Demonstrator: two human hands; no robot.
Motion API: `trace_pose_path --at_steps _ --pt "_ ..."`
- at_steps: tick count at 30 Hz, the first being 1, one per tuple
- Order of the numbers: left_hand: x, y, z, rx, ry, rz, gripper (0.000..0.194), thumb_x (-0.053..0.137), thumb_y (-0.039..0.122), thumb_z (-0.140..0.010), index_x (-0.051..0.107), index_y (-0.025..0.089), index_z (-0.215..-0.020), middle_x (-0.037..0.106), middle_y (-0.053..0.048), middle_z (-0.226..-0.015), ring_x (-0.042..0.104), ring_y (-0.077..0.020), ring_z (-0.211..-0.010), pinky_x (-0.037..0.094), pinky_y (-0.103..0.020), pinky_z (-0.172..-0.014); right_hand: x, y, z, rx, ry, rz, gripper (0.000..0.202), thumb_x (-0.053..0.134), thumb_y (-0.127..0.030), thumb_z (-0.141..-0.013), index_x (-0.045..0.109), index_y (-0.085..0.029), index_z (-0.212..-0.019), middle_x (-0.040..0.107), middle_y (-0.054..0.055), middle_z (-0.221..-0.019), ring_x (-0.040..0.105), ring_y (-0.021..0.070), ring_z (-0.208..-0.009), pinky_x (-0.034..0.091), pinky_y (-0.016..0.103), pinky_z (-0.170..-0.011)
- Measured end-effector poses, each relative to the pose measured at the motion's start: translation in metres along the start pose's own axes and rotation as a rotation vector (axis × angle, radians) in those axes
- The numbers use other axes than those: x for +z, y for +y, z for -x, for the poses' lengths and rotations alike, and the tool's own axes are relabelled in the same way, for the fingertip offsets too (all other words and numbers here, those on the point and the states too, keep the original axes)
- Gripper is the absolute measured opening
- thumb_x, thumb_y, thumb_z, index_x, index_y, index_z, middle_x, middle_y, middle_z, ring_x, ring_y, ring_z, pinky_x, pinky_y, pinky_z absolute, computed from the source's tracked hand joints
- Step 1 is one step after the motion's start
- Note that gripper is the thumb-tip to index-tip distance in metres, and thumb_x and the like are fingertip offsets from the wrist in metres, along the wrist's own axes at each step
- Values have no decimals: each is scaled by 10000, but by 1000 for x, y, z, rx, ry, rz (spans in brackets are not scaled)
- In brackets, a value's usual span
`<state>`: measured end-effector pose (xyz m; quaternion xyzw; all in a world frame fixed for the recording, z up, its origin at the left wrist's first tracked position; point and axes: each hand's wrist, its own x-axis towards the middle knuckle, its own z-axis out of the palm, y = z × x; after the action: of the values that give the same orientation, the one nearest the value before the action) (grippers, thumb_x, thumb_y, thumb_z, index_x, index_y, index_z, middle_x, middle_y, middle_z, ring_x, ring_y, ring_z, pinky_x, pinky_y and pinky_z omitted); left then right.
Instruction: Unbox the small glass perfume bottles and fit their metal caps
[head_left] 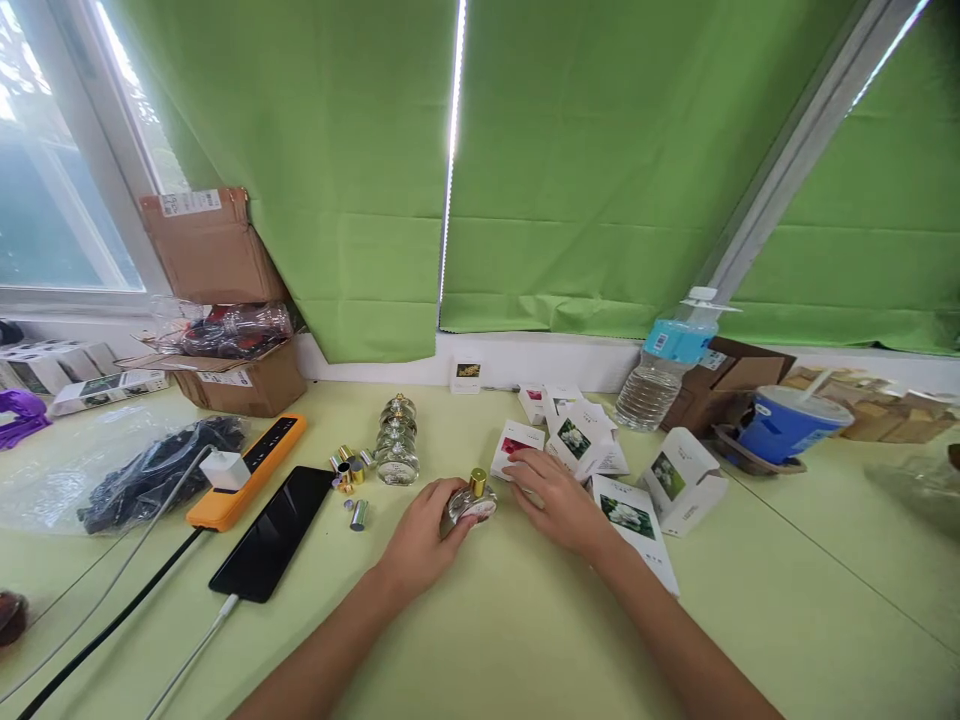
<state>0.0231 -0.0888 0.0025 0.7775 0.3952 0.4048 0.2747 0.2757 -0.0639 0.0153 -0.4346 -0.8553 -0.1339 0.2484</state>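
My left hand (pixel 426 535) is closed around a small clear glass perfume bottle (pixel 472 505) with a gold cap, standing upright or nearly so just above or on the table. My right hand (pixel 559 500) is open, its fingertips over the right edge of a small white box (pixel 514 443) with a red flower print; whether they touch it I cannot tell. Behind my left hand, several similar clear bottles (pixel 397 445) stand in a row. Loose gold and silver caps (pixel 351 468) lie left of them, and one silver cap (pixel 358 515) lies nearer to me.
Several white flower-print boxes (pixel 581 437) and an upright open one (pixel 679 485) crowd the right. Behind them are a water bottle (pixel 651 385) and a blue cup (pixel 791 425). Leftward lie a phone (pixel 274 535), an orange power strip (pixel 259 470) with cables, and cardboard boxes (pixel 244 380).
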Motion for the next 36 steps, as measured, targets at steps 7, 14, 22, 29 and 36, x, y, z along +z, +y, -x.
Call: trace_pose_path --at_steps 7,14,22,29,36 --pt "0 1 0 -9 -6 -1 301 554 325 -892 543 266 -1186 625 -45 -1176 579 -212 -1055 474 -333 -877 10 29 3 -23 15 82 390 445 45 -789 685 -211 -960 636 95 -1134 557 262 -1133 472 453 -922" --pt "0 0 0 -3 -14 16 304 564 286 -881 543 259 -1183 626 -47 -1168 573 -210 -1051 468 -325 -867 -8 -6 -2 -179 177 58 246 502 -48 -843 651 -191 -976 663 97 -988 598 239 -937 489 422 -835" --pt "-8 -1 -3 47 -90 71 302 563 224 -859 551 232 -1161 637 -61 -1107 580 -195 -955 464 -317 -836 -10 -77 -10 72 280 -444 366 511 -148 -896 535 -226 -1253 612 93 -1090 577 221 -995 484 375 -859" --pt "-15 11 -2 91 -175 75 257 596 255 -822 558 212 -1072 629 -55 -1057 566 -194 -944 451 -292 -813 13 -87 -13 269 173 -667 259 624 -323 -868 621 -239 -1113 584 51 -939 584 190 -831 499 307 -721" --pt "-7 10 -3 23 -206 76 144 639 291 -799 564 192 -872 614 5 -843 517 -129 -746 405 -221 -656 10 -92 -10 270 215 -705 97 608 -301 -876 629 -206 -875 554 42 -854 552 182 -786 465 305 -704"
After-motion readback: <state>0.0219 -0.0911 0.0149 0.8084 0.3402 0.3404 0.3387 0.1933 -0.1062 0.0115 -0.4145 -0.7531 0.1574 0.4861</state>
